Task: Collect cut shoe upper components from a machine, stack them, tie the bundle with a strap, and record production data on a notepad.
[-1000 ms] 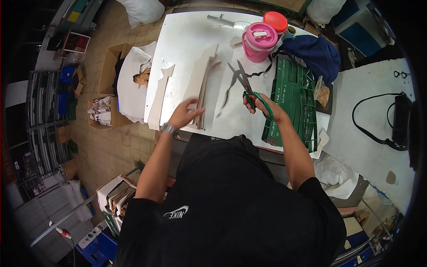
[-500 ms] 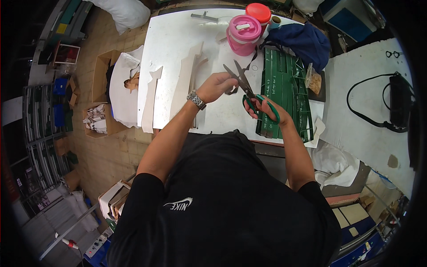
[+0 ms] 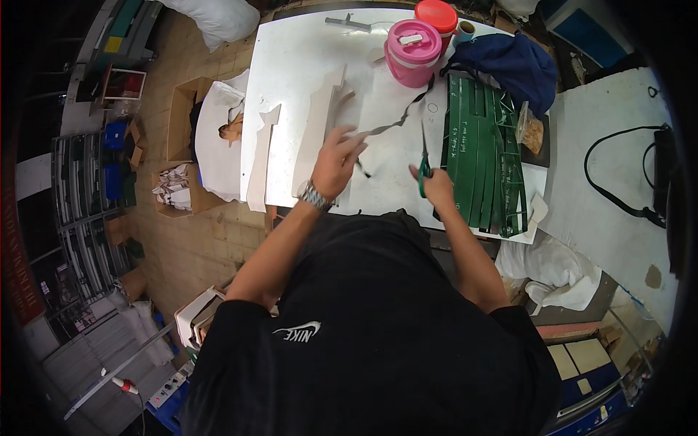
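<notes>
Overhead view down onto black-shirted shoulders and two bare forearms reaching to a white table. Left hand, wristwatch on the wrist, fingers pinched on one end of a thin dark strip that trails up toward the pink tub. Right hand closed through the green handles of scissors, blades upright beside the strip. Just right of that hand, a green cutting mat. Left of the hands, long pale cut pieces lying flat. Farther back, a pink lidded tub, an orange-lidded jar, a blue cloth bundle. Half a second ago, left hand right beside the scissors; now drawn left, strip pulled out.
</notes>
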Tool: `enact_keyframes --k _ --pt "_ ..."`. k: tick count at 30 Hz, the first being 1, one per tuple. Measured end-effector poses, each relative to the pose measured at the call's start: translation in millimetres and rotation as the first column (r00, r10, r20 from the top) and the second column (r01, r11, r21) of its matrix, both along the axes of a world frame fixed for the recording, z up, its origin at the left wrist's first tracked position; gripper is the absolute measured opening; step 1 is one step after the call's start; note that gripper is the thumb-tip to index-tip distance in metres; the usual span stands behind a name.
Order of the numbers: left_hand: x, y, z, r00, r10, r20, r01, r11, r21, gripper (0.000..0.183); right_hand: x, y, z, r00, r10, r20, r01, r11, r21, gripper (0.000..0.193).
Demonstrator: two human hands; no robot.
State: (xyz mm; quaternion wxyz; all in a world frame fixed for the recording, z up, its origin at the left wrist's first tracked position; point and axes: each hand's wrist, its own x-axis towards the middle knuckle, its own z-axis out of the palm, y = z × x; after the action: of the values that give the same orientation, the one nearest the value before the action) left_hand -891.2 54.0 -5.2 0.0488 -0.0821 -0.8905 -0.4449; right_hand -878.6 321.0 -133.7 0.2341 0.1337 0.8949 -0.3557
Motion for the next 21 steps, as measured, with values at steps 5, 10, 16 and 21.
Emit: enact_keyframes --k 5,10,16,21 --pt "45 -22 10 0.963 0.197 0.186 -0.202 0.979 0.008 0.039 39 -8 -94 0.993 0.025 0.117 -0.042 0.989 0.143 0.066" --pt "79 -36 16 0.708 -0.195 0.678 -0.038 0.949 0.313 0.036 28 -11 -65 0.985 0.140 0.097 -0.152 0.980 0.131 0.048" --pt "75 -23 43 0.834 -0.219 0.506 -0.075 0.864 0.498 0.024 -14 -71 75 0.961 0.209 -0.180 -0.227 0.227 -0.947 0.060" --pt "59 -44 49 0.835 0.142 0.531 -0.480 0.660 0.578 0.024 3 -101 136 0.926 0.369 -0.078 -0.150 0.172 -0.974 0.054"
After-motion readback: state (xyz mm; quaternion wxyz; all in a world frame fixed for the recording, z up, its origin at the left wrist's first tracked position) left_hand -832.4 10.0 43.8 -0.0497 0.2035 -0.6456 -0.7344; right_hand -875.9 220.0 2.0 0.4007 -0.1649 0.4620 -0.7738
